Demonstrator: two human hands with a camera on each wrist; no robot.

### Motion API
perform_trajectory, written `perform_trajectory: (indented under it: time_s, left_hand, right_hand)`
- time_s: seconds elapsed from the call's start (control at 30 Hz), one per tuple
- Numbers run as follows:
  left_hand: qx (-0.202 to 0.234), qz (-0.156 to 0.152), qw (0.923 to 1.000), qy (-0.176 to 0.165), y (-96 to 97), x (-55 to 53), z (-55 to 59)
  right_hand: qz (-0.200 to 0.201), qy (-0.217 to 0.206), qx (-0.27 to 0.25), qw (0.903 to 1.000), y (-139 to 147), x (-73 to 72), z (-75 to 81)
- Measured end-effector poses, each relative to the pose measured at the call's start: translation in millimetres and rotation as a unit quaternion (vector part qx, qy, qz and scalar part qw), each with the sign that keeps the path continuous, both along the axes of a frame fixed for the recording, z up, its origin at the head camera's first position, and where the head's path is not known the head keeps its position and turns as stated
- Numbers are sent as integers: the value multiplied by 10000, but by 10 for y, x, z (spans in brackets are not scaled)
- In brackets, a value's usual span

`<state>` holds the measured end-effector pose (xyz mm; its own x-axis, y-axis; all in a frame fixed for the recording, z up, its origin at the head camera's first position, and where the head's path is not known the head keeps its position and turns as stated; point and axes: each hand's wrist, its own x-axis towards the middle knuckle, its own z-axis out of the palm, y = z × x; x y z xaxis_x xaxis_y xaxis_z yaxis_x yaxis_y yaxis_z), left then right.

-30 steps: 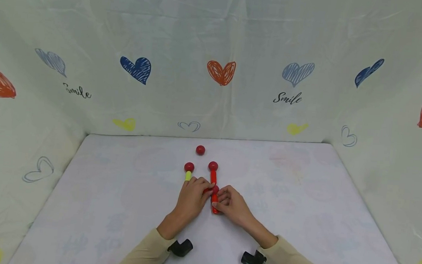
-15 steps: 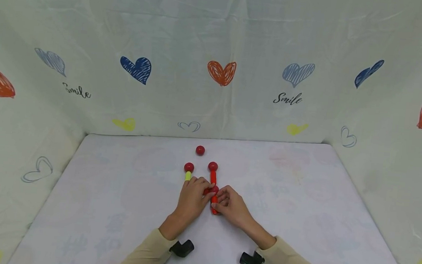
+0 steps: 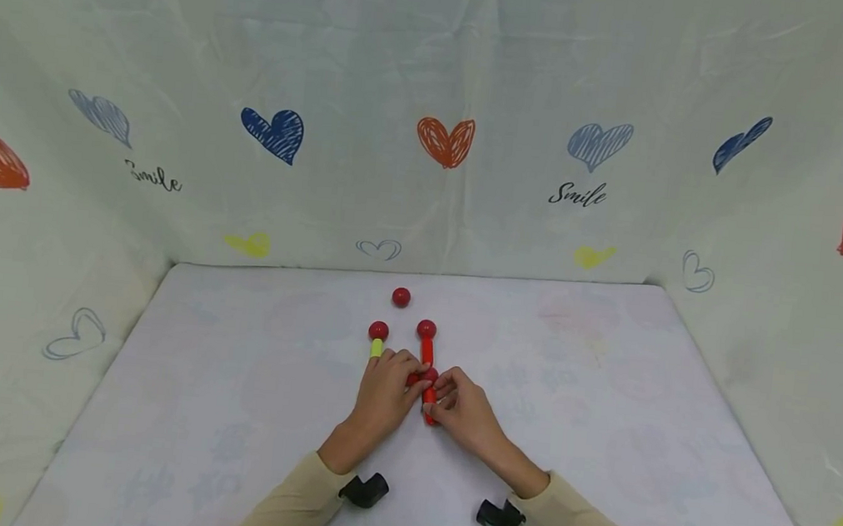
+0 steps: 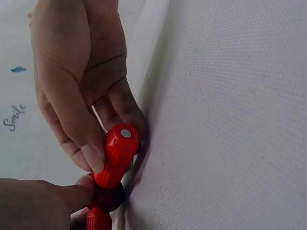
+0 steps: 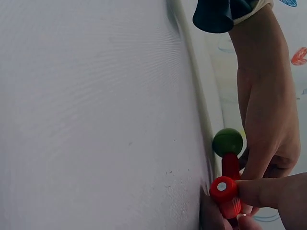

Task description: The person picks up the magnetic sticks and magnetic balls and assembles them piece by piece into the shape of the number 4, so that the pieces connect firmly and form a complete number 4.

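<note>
In the head view my left hand pinches a red ball between thumb and fingers. My right hand grips a red magnetic stick that touches this ball; its near end shows a silver tip in both wrist views. A second red stick runs away from the joint to another red ball. The right wrist view shows a green ball on a red stick beside my left hand; the head view hides that ball. A yellow-green stick with a red ball emerges beyond my left fingers.
A loose red ball lies farther back on the white tabletop. Behind the table hangs a pale curtain printed with hearts. A black camera mount sits at each wrist.
Both hands stay almost in place on the red ball and stick. The head view has shifted very slightly; no piece has visibly been released or picked up.
</note>
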<state>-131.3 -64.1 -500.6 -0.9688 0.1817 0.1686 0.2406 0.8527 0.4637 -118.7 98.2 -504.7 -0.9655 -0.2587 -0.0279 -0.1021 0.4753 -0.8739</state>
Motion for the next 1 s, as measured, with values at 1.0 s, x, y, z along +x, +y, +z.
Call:
perform_trajectory:
  time_s: [1.0]
  left_hand:
    - [207,139,9996,-134,34,-43,3]
  right_hand:
    - [-296,564,702,9955,84,-620,331]
